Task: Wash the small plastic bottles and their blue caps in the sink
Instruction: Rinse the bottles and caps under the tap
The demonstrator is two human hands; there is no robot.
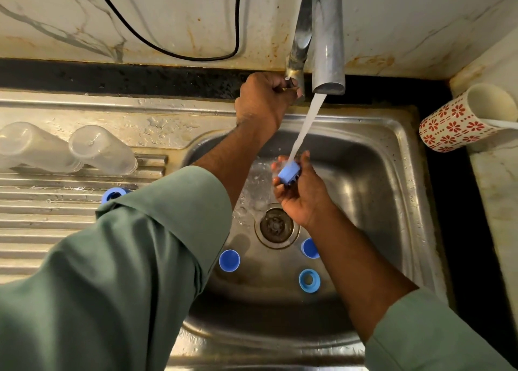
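My right hand (pixel 301 191) holds a blue cap (pixel 288 172) under the stream of water from the tap spout (pixel 328 48), over the steel sink (pixel 392 174). My left hand (pixel 263 101) grips the tap handle (pixel 291 83) at the back. Three more blue caps lie in the basin: one (pixel 229 260) left of the drain (pixel 277 225), one (pixel 309 248) right of it, one (pixel 309 280) nearer me. Another blue cap (pixel 113 194) sits on the drainboard, partly behind my sleeve. Two clear plastic bottles (pixel 33 146) (pixel 103 150) lie on the drainboard at left.
A ribbed steel drainboard (pixel 42 230) stretches left of the basin. A red-flowered white mug (pixel 459 118) lies on its side on the counter at right. A black cable (pixel 168 48) hangs along the marble wall behind the tap.
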